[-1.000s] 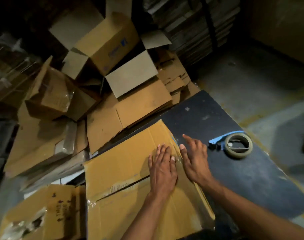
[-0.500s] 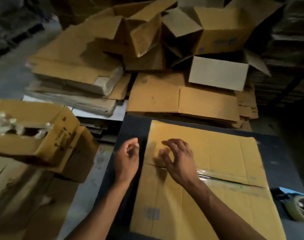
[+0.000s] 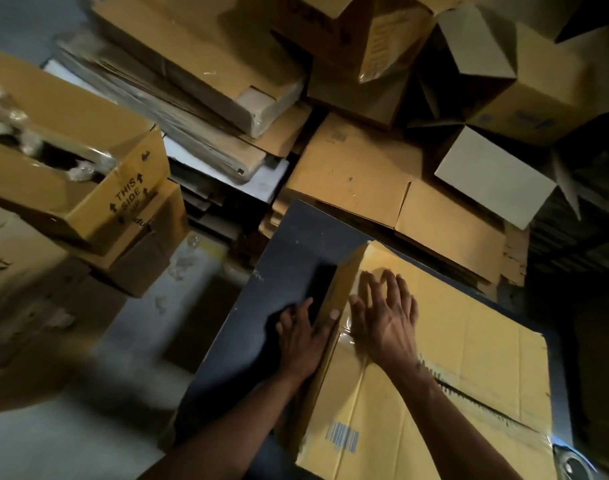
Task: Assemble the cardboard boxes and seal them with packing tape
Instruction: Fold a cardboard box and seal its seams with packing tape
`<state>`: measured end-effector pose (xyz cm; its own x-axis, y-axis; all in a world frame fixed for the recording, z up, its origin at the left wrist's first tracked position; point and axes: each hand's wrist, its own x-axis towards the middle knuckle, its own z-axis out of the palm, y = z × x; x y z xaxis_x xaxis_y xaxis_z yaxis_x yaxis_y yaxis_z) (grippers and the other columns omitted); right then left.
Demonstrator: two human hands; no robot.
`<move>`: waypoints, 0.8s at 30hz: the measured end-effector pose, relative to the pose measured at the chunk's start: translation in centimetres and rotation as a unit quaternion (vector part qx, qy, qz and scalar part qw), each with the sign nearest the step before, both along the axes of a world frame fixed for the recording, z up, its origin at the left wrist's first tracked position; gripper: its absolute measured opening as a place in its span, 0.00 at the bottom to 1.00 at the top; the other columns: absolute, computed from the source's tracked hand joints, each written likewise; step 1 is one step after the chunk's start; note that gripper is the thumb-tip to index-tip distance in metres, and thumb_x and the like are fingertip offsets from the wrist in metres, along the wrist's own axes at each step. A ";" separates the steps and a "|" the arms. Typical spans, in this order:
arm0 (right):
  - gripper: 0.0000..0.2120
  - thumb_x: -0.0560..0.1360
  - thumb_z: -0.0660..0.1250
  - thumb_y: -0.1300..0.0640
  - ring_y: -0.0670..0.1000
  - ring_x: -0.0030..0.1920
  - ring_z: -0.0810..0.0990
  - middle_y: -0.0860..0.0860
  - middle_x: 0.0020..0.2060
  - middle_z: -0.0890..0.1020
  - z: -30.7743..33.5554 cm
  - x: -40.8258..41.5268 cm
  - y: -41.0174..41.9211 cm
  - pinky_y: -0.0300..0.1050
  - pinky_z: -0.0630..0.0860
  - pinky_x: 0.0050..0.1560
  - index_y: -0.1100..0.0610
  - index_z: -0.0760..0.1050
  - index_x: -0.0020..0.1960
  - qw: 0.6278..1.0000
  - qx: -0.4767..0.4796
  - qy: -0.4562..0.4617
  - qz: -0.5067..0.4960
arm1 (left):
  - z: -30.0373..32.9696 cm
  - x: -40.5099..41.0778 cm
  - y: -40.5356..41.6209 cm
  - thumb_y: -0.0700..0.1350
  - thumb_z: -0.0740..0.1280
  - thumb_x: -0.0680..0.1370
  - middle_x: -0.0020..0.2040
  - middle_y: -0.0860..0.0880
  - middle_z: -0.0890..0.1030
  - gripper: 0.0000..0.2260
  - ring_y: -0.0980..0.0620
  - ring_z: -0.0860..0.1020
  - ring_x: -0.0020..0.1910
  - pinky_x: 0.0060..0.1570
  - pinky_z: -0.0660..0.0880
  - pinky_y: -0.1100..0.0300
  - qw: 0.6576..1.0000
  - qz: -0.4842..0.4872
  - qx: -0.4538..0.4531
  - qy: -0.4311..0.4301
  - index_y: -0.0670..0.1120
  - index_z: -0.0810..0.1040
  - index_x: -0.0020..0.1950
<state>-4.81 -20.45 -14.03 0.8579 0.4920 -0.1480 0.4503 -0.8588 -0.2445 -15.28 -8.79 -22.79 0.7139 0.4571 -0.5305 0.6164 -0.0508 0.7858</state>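
Far left: an open carton [image 3: 88,174] printed "THIS SIDE" with arrows, crumpled clear plastic [image 3: 5,112] inside, stacked on other cartons. Behind and to its right, piled flattened cardboard sheets [image 3: 199,98], a white board [image 3: 261,181] poking out underneath. Pale floor [image 3: 71,441] below, blurred.

Centre: dark table [image 3: 282,271], corner pointing away. Left hand [image 3: 303,332] lying against the left side wall of the cardboard box [image 3: 452,341], fingers straight and slightly spread, pressing flat where a clear tape strip [image 3: 344,332] wraps over the edge; thumb tip up on the box's top edge. Gripping nothing.

Just right of it: right hand [image 3: 386,317] flat on the box top, fingers straight and fanned apart, palm down on the tape end at the seam. Holding nothing, only pressing.

Box itself resting on the table, top flaps closed, seam running from under the right hand off toward the lower right, glossy tape along it. Printed barcode [image 3: 341,439] on the near flap.

Beyond the table: more flattened yellow cardboard [image 3: 382,174], then erected empty boxes [image 3: 525,98] with flaps open, upper right.

Bottom right corner: part of a tape roll [image 3: 573,467] at the table's edge, mostly cut off by the frame.
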 end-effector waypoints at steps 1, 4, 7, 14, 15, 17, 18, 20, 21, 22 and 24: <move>0.33 0.82 0.40 0.31 0.54 0.83 0.39 0.53 0.84 0.46 0.0 -0.1 0.1 0.65 0.43 0.80 0.44 0.53 0.83 1.000 -0.005 -0.002 0.000 | -0.9 0.0 0.1 0.85 0.44 0.68 0.79 0.47 0.57 0.46 0.44 0.54 0.78 0.76 0.55 0.43 0.999 -0.006 0.042 0.010 0.61 0.58 0.81; 0.34 0.81 0.38 0.30 0.54 0.83 0.38 0.51 0.84 0.44 -0.1 -0.3 0.3 0.65 0.42 0.80 0.43 0.51 0.83 1.000 -0.007 0.008 -0.011 | -2.8 0.1 1.1 0.74 0.48 0.78 0.74 0.43 0.65 0.35 0.43 0.62 0.70 0.69 0.60 0.49 0.977 -0.077 0.188 0.063 0.56 0.62 0.79; 0.36 0.79 0.38 0.28 0.53 0.82 0.38 0.50 0.84 0.46 0.3 -0.2 0.3 0.65 0.43 0.80 0.42 0.51 0.83 1.000 0.004 0.011 -0.016 | -2.4 0.6 1.9 0.70 0.52 0.82 0.72 0.43 0.65 0.30 0.41 0.63 0.69 0.67 0.63 0.48 0.972 -0.075 0.219 0.044 0.54 0.64 0.79; 0.36 0.79 0.50 0.28 0.54 0.82 0.44 0.51 0.83 0.53 1.3 -0.4 -1.6 0.62 0.47 0.79 0.42 0.54 0.82 0.999 0.041 0.009 -0.033 | 0.3 1.7 1.5 0.75 0.49 0.77 0.74 0.45 0.61 0.36 0.43 0.59 0.72 0.72 0.60 0.46 0.991 -0.079 0.105 0.018 0.57 0.63 0.80; 0.35 0.78 0.50 0.28 0.54 0.82 0.44 0.51 0.83 0.53 1.4 -0.5 -2.4 0.63 0.47 0.79 0.41 0.54 0.82 0.998 0.041 0.010 -0.036 | 0.7 1.7 1.6 0.75 0.49 0.78 0.74 0.44 0.62 0.36 0.43 0.60 0.72 0.71 0.60 0.46 0.990 -0.068 0.121 0.010 0.56 0.64 0.80; 0.35 0.78 0.51 0.28 0.54 0.82 0.44 0.51 0.83 0.54 1.9 0.0 -4.7 0.63 0.48 0.79 0.40 0.56 0.81 0.998 0.043 0.014 -0.045 | 2.4 1.9 1.9 0.74 0.49 0.78 0.73 0.45 0.66 0.36 0.44 0.63 0.71 0.66 0.62 0.50 0.986 -0.032 0.162 -0.040 0.55 0.66 0.79; 0.35 0.78 0.52 0.28 0.53 0.82 0.44 0.50 0.83 0.55 2.2 0.5 -6.1 0.63 0.48 0.79 0.40 0.56 0.81 0.998 0.036 0.020 -0.050 | 3.5 2.2 1.8 0.73 0.50 0.79 0.72 0.46 0.68 0.34 0.46 0.65 0.70 0.64 0.61 0.53 0.980 -0.017 0.181 -0.079 0.54 0.67 0.78; 0.34 0.78 0.54 0.29 0.54 0.82 0.45 0.51 0.82 0.56 2.9 1.7 -9.5 0.64 0.50 0.78 0.40 0.57 0.80 0.997 0.018 0.029 -0.065 | 6.2 2.5 1.1 0.70 0.53 0.81 0.71 0.48 0.73 0.31 0.49 0.69 0.69 0.63 0.60 0.60 0.951 -0.024 0.254 -0.172 0.52 0.70 0.77; 0.33 0.79 0.57 0.30 0.55 0.81 0.46 0.51 0.82 0.56 3.2 2.4 -11.5 0.65 0.51 0.78 0.40 0.58 0.80 0.996 0.012 0.026 -0.080 | 7.6 2.6 0.2 0.68 0.55 0.82 0.71 0.48 0.74 0.29 0.49 0.70 0.69 0.64 0.61 0.60 0.931 -0.049 0.292 -0.214 0.51 0.71 0.76; 0.32 0.80 0.60 0.32 0.56 0.81 0.47 0.52 0.82 0.57 3.4 3.1 -13.6 0.66 0.52 0.78 0.41 0.58 0.80 0.996 0.003 0.020 -0.092 | 8.8 2.7 -1.2 0.66 0.57 0.82 0.72 0.47 0.73 0.28 0.48 0.70 0.70 0.66 0.63 0.58 0.913 -0.075 0.321 -0.242 0.50 0.71 0.76; 0.32 0.79 0.64 0.35 0.58 0.81 0.49 0.52 0.82 0.58 3.8 4.8 -17.8 0.67 0.54 0.78 0.41 0.59 0.80 0.994 -0.016 0.007 -0.108 | 10.5 2.6 -4.5 0.65 0.58 0.82 0.77 0.46 0.69 0.28 0.45 0.66 0.75 0.70 0.66 0.47 0.889 -0.141 0.362 -0.241 0.52 0.69 0.77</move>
<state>-0.02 -38.25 -10.21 0.9410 0.2903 -0.1740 0.2503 -0.9429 -0.2198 -12.63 -13.30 -12.33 0.9188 0.3208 0.2298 0.0986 -0.7504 0.6536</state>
